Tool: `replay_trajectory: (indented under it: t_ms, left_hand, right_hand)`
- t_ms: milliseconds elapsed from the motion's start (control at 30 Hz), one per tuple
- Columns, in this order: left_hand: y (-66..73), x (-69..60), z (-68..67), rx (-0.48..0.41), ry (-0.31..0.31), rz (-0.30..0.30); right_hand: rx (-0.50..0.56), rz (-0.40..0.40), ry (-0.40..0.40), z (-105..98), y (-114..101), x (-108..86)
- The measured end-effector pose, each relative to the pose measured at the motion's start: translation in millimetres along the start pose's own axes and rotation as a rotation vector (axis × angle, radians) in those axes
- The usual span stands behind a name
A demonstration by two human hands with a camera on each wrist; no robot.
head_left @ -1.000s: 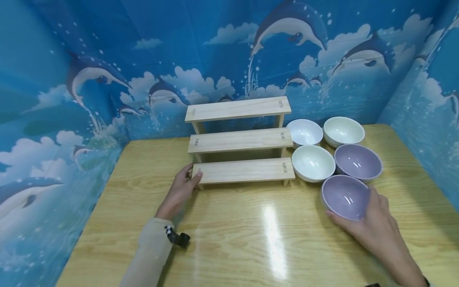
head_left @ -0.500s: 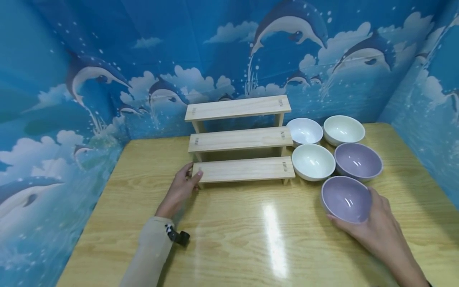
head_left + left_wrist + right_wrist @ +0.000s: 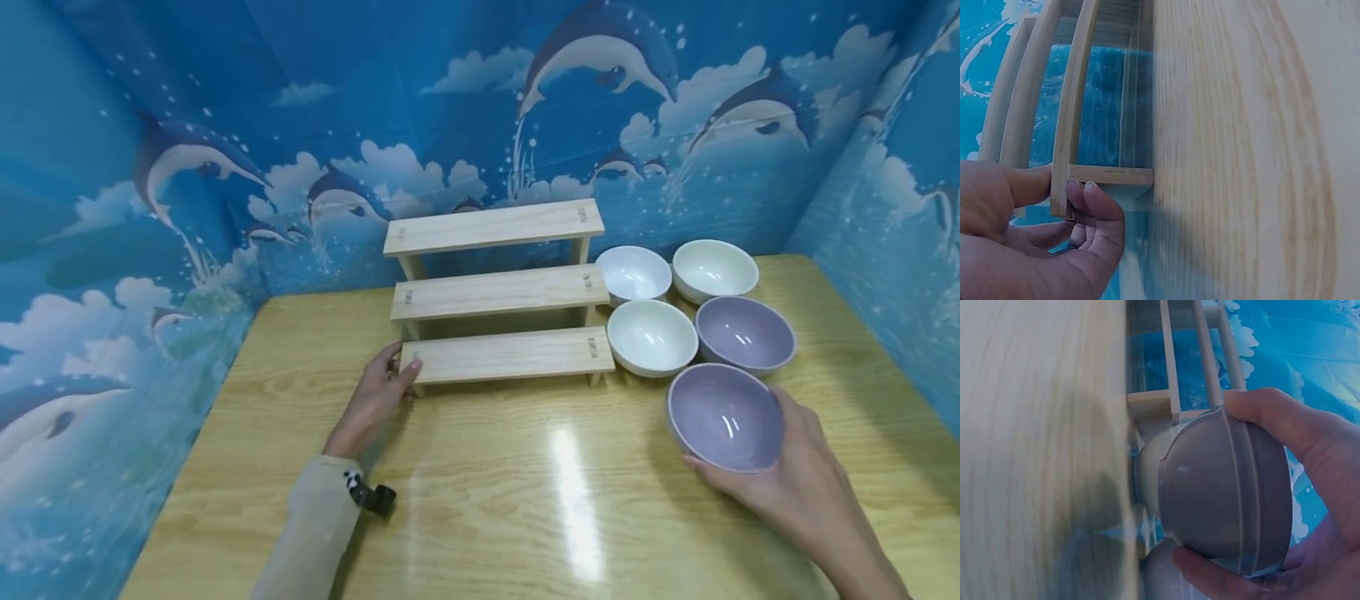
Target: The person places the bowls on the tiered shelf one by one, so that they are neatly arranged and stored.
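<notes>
Blue cloth backdrop [image 3: 337,100] printed with dolphins and clouds lines the far edge and both sides. Yellowish wood-grain worktop [image 3: 480,483] below, a bright streak of glare near 5 o'clock. Clock read from centre of the head view unless noted.

Pale wooden three-step stand [image 3: 498,292] at centre, steps rising toward 12.

Left hand [image 3: 375,396] at 8 o'clock: thumb on top of the lowest step's left end, fingers curled about its edge, a pinching hold. Cream sleeve [image 3: 311,517] behind it, small black device [image 3: 371,497] at the wrist.

Right hand [image 3: 802,479] at 4 o'clock: thumb and fingers spread wide round a glossy purple round bowl [image 3: 722,412], gripping it. Right wrist view shows the bowl's base raised clear of the worktop.

From that bowl: second purple bowl [image 3: 746,333] near 12–1, overlapped in the head view, contact unclear; pale greenish-white bowl [image 3: 651,337] at 10–11, just beside the stand. Beyond them, bluish-white bowl [image 3: 634,271] at 11 and creamy white bowl [image 3: 715,268] at 12. All mouth up.
</notes>
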State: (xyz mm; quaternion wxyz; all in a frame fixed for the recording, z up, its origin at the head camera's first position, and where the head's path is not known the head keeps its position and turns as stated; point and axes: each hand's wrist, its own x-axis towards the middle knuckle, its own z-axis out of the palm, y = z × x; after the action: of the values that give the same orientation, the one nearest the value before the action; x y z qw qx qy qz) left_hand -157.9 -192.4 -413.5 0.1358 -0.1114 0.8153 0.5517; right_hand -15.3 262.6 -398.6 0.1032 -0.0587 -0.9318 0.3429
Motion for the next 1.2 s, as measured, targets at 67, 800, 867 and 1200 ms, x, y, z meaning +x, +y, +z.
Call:
replay_trajectory:
  t_ms: [67,800,867,1200]
  left_hand:
    - [-0.2,0.0,0.0,0.000,-0.003,0.004]
    - [0.3,-0.8,-0.5,-0.015,-0.006,0.007]
    - [-0.1,-1.1,-0.3,-0.016,-0.003,0.004]
    - [0.0,-1.5,-0.4,-0.034,-0.003,-0.001]
  right_hand:
    - [0.008,-0.012,0.003,-1.0,-3.0,-0.1]
    - [0.049,-0.149,-0.040,-1.3,-46.6,7.9]
    - [0.057,-0.179,-0.033,-0.4,-51.5,9.7]
    - [0.030,-0.267,-0.078,3.3,-81.5,25.2]
